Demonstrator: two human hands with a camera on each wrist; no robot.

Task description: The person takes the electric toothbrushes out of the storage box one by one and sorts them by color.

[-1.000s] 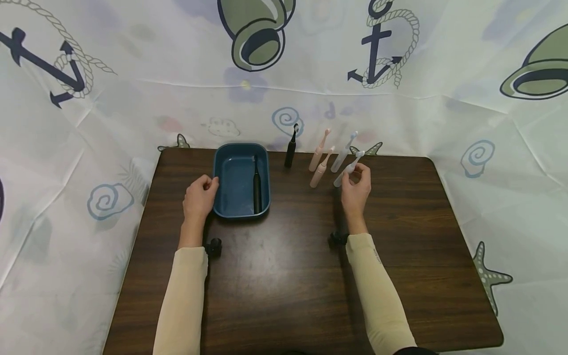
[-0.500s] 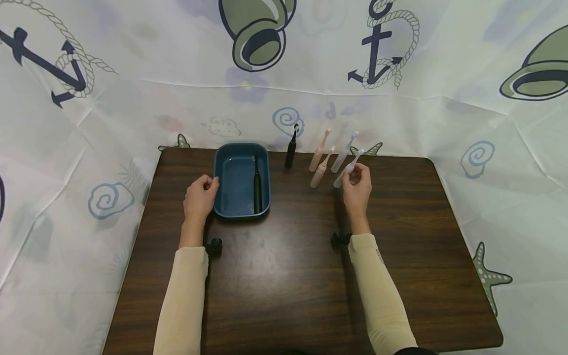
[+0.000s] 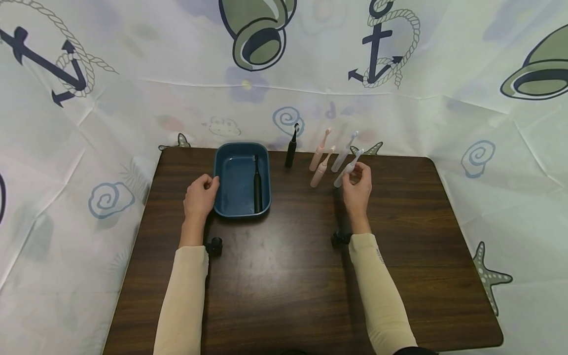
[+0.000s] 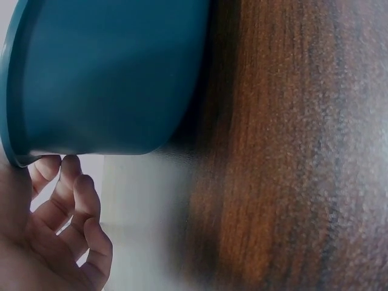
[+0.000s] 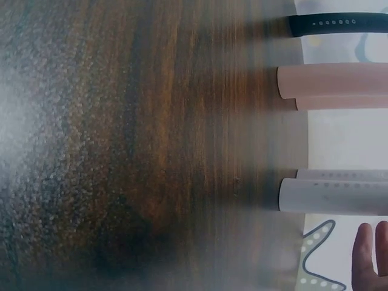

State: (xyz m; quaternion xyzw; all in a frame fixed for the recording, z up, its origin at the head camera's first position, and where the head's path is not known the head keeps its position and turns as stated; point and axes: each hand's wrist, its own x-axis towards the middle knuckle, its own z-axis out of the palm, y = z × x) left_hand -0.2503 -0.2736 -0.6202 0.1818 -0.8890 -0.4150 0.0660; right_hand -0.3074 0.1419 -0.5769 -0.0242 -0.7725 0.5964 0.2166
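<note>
The left hand [image 3: 200,196], fingers loosely curled and holding nothing, rests against the left rim of a blue tray [image 3: 220,172] near the dark table's [image 3: 284,276] far edge. A black toothbrush [image 3: 257,185] lies inside the tray. Further right stand a black brush [image 3: 291,147] and two pink brushes [image 3: 320,159]. The right hand [image 3: 357,190] pinches a white toothbrush [image 3: 347,170]. The table's near half lies bare.

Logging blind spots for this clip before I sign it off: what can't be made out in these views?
- Right hand on the white toothbrush: head view too small to show contact; right wrist view cuts the fingertips at the edge.
- Left hand grip on the blue tray: left wrist view shows curled fingers beside the rim, thumb cut off.
- Brush heads: cropped in the right wrist view.
</note>
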